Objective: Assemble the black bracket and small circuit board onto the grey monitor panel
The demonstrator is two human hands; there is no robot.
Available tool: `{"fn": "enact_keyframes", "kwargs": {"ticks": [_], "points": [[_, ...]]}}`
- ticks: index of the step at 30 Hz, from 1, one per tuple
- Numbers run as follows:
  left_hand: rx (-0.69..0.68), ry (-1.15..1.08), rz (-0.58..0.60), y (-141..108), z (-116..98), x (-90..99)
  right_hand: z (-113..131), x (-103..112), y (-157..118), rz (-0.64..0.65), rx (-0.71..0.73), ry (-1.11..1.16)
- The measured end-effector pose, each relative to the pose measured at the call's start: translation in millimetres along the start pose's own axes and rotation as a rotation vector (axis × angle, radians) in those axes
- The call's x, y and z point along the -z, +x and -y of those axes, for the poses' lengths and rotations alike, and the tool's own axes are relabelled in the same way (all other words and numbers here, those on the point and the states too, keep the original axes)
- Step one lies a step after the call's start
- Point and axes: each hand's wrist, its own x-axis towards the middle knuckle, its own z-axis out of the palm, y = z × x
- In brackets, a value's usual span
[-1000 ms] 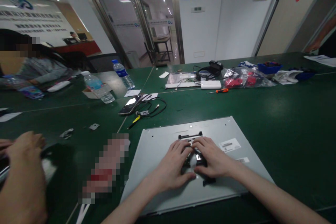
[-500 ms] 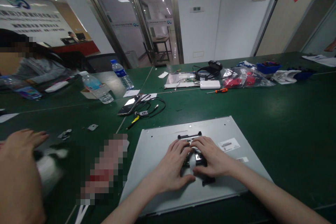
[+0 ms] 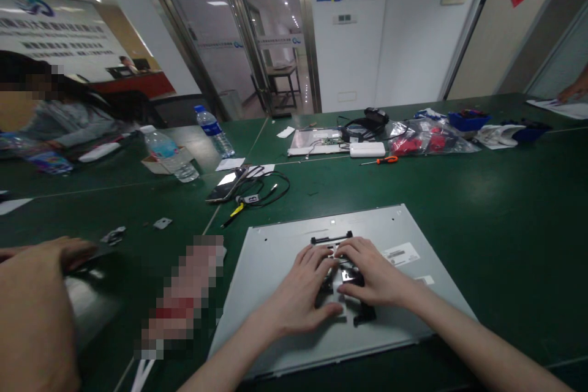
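A large pale metal panel (image 3: 271, 269) lies flat on the green table, with a black bracket (image 3: 365, 313) across its middle. My left hand (image 3: 305, 285) is curled over the bracket's left side, fingertips on its upper part and thumb stretched low over the panel. From the right, my right hand (image 3: 374, 275) bends round a shiny black part of the same bracket, its thumb below and its fingers above. The two hands' fingertips come close together and cover much of the bracket. White labels (image 3: 401, 253) sit right of my right hand.
Another person's hand (image 3: 73, 251) works at the left edge. A blurred-out pinkish object (image 3: 184, 288) lies beside the panel. Beyond are a phone (image 3: 227, 185), a black cable (image 3: 275, 193), an orange screwdriver (image 3: 386, 160), a water bottle (image 3: 169, 153) and plastic bags (image 3: 427, 138).
My right thumb and fingers have shifted slightly on the bracket, and more of its lower part shows. A pale blurred patch between my hands is gone. The other person's hand at left has lowered.
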Motion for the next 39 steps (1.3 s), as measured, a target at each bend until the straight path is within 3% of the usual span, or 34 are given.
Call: {"fn": "enact_keyframes", "kwargs": {"ticks": [13,39], "points": [[-0.039,0.014,-0.013,0.1,7.0,-6.9,0.3,-8.3,0.6,-0.025,-0.013,-0.037],[0.001,0.014,-0.013,0.1,5.9,-7.2,0.3,-3.2,0.7,0.011,-0.018,-0.016]]}}
